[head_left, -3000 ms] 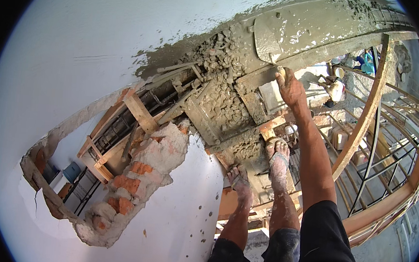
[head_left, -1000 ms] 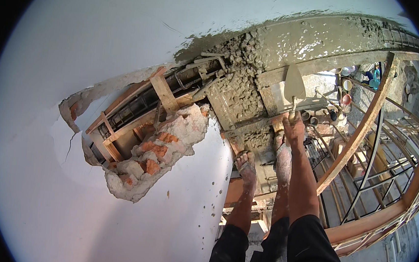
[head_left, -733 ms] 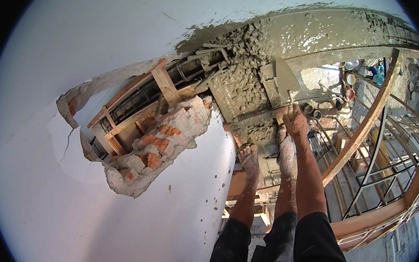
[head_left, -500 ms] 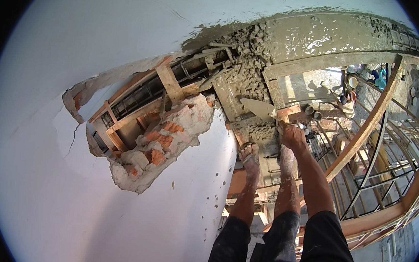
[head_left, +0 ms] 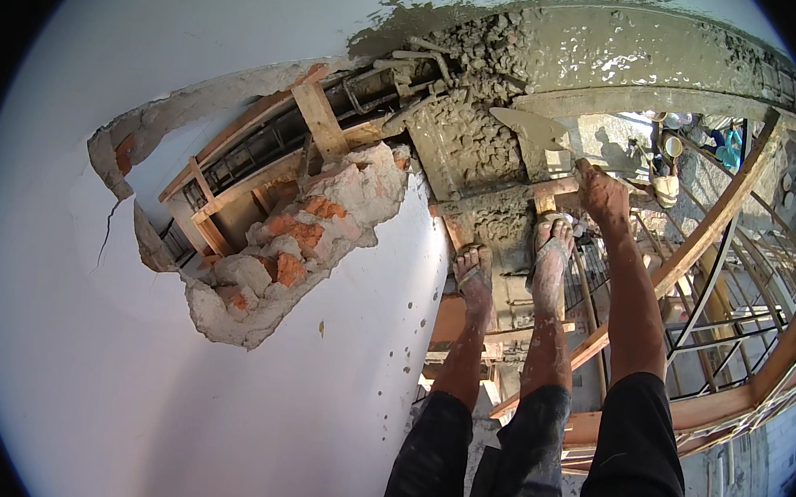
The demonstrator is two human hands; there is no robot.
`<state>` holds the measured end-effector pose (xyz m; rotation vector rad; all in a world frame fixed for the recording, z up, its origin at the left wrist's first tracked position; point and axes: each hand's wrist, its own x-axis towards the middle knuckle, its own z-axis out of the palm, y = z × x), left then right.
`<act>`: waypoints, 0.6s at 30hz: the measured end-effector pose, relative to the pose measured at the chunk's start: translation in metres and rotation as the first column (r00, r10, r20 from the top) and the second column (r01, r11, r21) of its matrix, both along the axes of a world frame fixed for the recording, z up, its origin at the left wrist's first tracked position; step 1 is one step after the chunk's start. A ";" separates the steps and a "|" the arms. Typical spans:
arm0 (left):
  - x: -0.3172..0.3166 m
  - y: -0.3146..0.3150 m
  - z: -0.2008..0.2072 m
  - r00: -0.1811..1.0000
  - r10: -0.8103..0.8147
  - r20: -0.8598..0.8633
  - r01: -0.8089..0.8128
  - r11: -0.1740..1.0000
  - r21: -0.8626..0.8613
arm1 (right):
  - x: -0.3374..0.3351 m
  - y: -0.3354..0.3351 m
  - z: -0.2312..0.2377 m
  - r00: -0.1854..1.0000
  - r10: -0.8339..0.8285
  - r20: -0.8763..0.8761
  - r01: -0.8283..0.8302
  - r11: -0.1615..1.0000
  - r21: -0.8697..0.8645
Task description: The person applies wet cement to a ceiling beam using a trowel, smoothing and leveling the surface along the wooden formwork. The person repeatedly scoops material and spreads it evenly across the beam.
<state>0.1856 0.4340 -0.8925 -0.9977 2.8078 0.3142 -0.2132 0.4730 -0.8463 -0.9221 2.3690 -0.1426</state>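
Observation:
My right hand [head_left: 605,195] is closed round the handle of a trowel [head_left: 531,128]. Its pointed, pale blade reaches left from my fist, over the right side of a timber form filled with lumpy wet concrete [head_left: 481,148]. A wooden board [head_left: 552,188] lies just below the blade, left of my fist. Farther off, a smoother band of wet concrete [head_left: 619,56] runs along the wall behind a form board [head_left: 652,105]. My left hand does not show.
My feet [head_left: 514,253] stand in sandals on the narrow formwork. Left is a white wall [head_left: 310,410] with a broken brick opening [head_left: 296,231] and a rebar cage [head_left: 245,166]. To the right, a slanted timber [head_left: 719,213] crosses over a drop, where a person [head_left: 728,148] and buckets show below.
My right hand has moved farther away and to the right with the trowel. The blade has shifted from the near part of the lumpy concrete to its far right edge.

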 end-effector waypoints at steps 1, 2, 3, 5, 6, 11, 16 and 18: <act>0.000 0.000 -0.002 0.996 0.059 0.074 -0.066 0.994 0.087 | -0.014 0.000 -0.014 0.999 0.052 -0.016 -0.052 0.999 0.010; 0.000 0.000 -0.003 0.992 0.092 0.091 -0.103 0.987 0.120 | -0.024 0.004 -0.029 0.982 0.171 -0.077 -0.164 0.983 0.088; 0.001 0.001 -0.005 0.993 0.112 0.033 -0.115 0.986 0.121 | -0.031 0.011 -0.046 0.844 0.329 -0.423 -0.356 0.934 0.016; 0.002 0.001 -0.006 0.995 0.079 0.054 -0.082 0.995 0.059 | -0.029 0.035 -0.069 0.584 0.714 -0.387 -0.651 0.696 0.302; 0.002 0.001 -0.007 0.999 0.033 -0.031 -0.034 0.999 -0.042 | -0.024 0.043 -0.075 0.555 0.697 -0.454 -0.665 0.699 0.261; 0.000 0.000 -0.006 0.979 0.202 0.000 -0.199 0.965 0.170 | 0.012 0.037 -0.040 0.741 0.573 -0.351 -0.588 0.806 0.074; 0.009 0.005 -0.014 0.998 0.054 0.046 -0.052 0.998 -0.030 | 0.097 -0.009 0.022 0.836 -0.461 0.297 0.328 0.855 0.402; 0.014 0.005 -0.025 0.987 0.114 0.114 -0.122 0.991 0.058 | 0.161 -0.014 0.024 0.866 -0.500 0.027 0.476 0.839 0.265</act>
